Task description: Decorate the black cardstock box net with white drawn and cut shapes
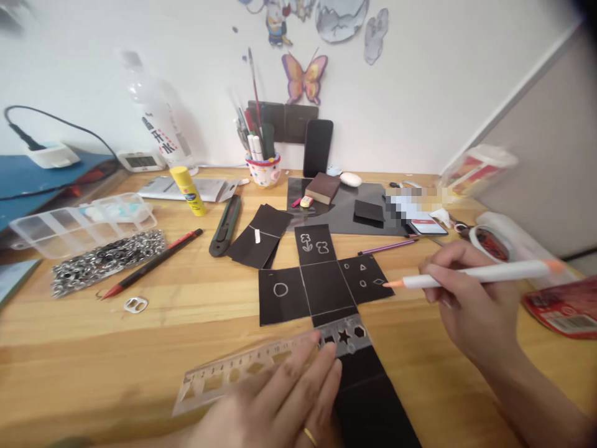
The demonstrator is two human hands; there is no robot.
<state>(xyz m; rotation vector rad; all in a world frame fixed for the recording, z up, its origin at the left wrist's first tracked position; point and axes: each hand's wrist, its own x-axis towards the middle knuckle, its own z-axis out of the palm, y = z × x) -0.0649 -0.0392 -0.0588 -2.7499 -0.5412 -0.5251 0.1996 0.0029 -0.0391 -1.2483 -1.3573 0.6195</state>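
My right hand (466, 298) grips a white marker (494, 272) with an orange tip, which points left at the right flap of a black cross-shaped paper (329, 286). That flap bears small drawn shapes, a diamond closest to the tip; whether the tip touches it I cannot tell. Flower-like outlines mark the top flap and a circle the left one. Fingers stretched out, my left hand (289, 392) lies flat over a clear stencil ruler (224, 373). The ruler's right end, with star and hexagon cutouts, rests across the paper's lower part. My left hand hides the ruler's middle.
A utility knife (226, 227), black paper pieces (262, 235) and a yellow glue stick (187, 191) lie or stand beyond the left hand. Further left are a red-and-black pencil (153, 262) and a bag of metal pull tabs (107, 261). A pen cup (263, 168) stands by the wall.
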